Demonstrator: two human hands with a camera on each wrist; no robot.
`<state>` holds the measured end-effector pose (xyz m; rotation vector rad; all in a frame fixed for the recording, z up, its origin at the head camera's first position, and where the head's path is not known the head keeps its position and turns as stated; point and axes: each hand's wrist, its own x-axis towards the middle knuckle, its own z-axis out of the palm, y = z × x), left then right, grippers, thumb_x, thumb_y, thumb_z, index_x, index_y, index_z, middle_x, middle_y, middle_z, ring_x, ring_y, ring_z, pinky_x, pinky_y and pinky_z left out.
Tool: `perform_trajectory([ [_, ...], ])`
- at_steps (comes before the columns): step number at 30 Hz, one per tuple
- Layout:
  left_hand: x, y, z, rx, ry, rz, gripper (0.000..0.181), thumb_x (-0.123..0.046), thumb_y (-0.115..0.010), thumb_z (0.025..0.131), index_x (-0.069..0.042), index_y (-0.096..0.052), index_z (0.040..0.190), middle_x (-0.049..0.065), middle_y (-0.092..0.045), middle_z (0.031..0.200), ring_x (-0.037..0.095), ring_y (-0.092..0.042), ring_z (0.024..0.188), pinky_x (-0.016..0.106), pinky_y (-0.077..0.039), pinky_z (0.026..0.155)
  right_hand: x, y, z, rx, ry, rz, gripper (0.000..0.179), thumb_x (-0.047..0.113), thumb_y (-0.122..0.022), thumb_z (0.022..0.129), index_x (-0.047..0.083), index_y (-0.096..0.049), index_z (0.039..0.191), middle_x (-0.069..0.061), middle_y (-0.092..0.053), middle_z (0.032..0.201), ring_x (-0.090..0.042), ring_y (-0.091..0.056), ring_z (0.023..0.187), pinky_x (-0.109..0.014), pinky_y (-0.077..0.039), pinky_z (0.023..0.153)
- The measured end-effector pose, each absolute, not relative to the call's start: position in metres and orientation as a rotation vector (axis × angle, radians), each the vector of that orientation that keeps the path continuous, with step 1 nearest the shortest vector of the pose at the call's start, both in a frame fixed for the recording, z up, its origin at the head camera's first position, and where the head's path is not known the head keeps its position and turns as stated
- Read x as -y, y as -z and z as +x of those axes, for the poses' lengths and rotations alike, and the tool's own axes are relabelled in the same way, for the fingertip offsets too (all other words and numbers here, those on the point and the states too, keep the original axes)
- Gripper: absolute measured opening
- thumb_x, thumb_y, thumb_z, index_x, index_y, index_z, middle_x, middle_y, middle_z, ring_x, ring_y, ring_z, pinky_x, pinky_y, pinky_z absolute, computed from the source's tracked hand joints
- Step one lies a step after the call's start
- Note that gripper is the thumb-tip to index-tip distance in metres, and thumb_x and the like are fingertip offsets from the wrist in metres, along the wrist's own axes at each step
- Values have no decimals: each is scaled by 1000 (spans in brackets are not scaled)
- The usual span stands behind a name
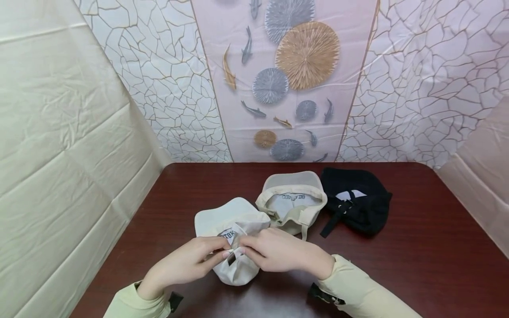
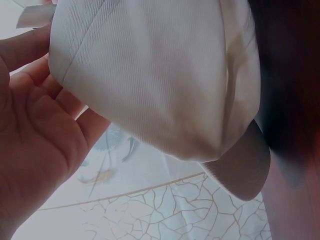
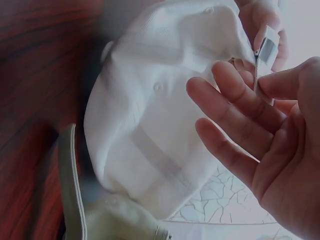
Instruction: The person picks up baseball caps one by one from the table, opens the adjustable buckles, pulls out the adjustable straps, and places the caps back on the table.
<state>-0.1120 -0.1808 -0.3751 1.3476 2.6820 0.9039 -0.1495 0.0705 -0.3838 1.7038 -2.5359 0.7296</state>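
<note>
A white baseball cap (image 1: 214,221) lies with its inside facing up and its brim pointing away from me, dark lettering showing inside. At its back edge, my left hand (image 1: 183,263) pinches the strap end between thumb and index finger. Opposite it, my right hand (image 1: 280,251) pinches the same strap (image 3: 266,52), which has a small metal buckle in the right wrist view. The other right fingers are spread beside the crown. In the left wrist view the ribbed crown (image 2: 150,80) covers part of the left fingertips.
A beige cap (image 1: 292,179) sits just behind the white one, its loose strap hanging toward me. Right of that lies a black cap (image 1: 367,212) with a strap and buckle. All rest on a dark red-brown table (image 1: 417,265), with patterned cloth (image 1: 191,88) behind.
</note>
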Motion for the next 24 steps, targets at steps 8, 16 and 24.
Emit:
perform_trajectory([
  [8,185,376,-111,-2690,-891,1313,14,-24,-52,107,-27,-56,93,-16,-45,78,-1,-46,71,17,-42,66,-73,385,-153,2521,-730,1683,16,23,-52,105,20,-55,90,17,-33,57,5,-31,49,-14,-28,48],
  [16,183,376,-111,-2691,-883,1334,14,-23,-53,107,-26,-58,95,-16,-48,81,-1,-47,73,17,-42,67,-67,384,-145,2503,-768,1736,11,23,-53,106,19,-58,97,17,-35,59,6,-33,50,-12,-29,49],
  [24,182,376,-111,-2693,-880,1353,12,-21,-54,106,-25,-60,96,-16,-50,81,-1,-48,73,16,-42,67,-63,380,-138,2545,-714,1721,14,23,-52,106,17,-56,95,15,-35,56,5,-32,46,-14,-28,46],
])
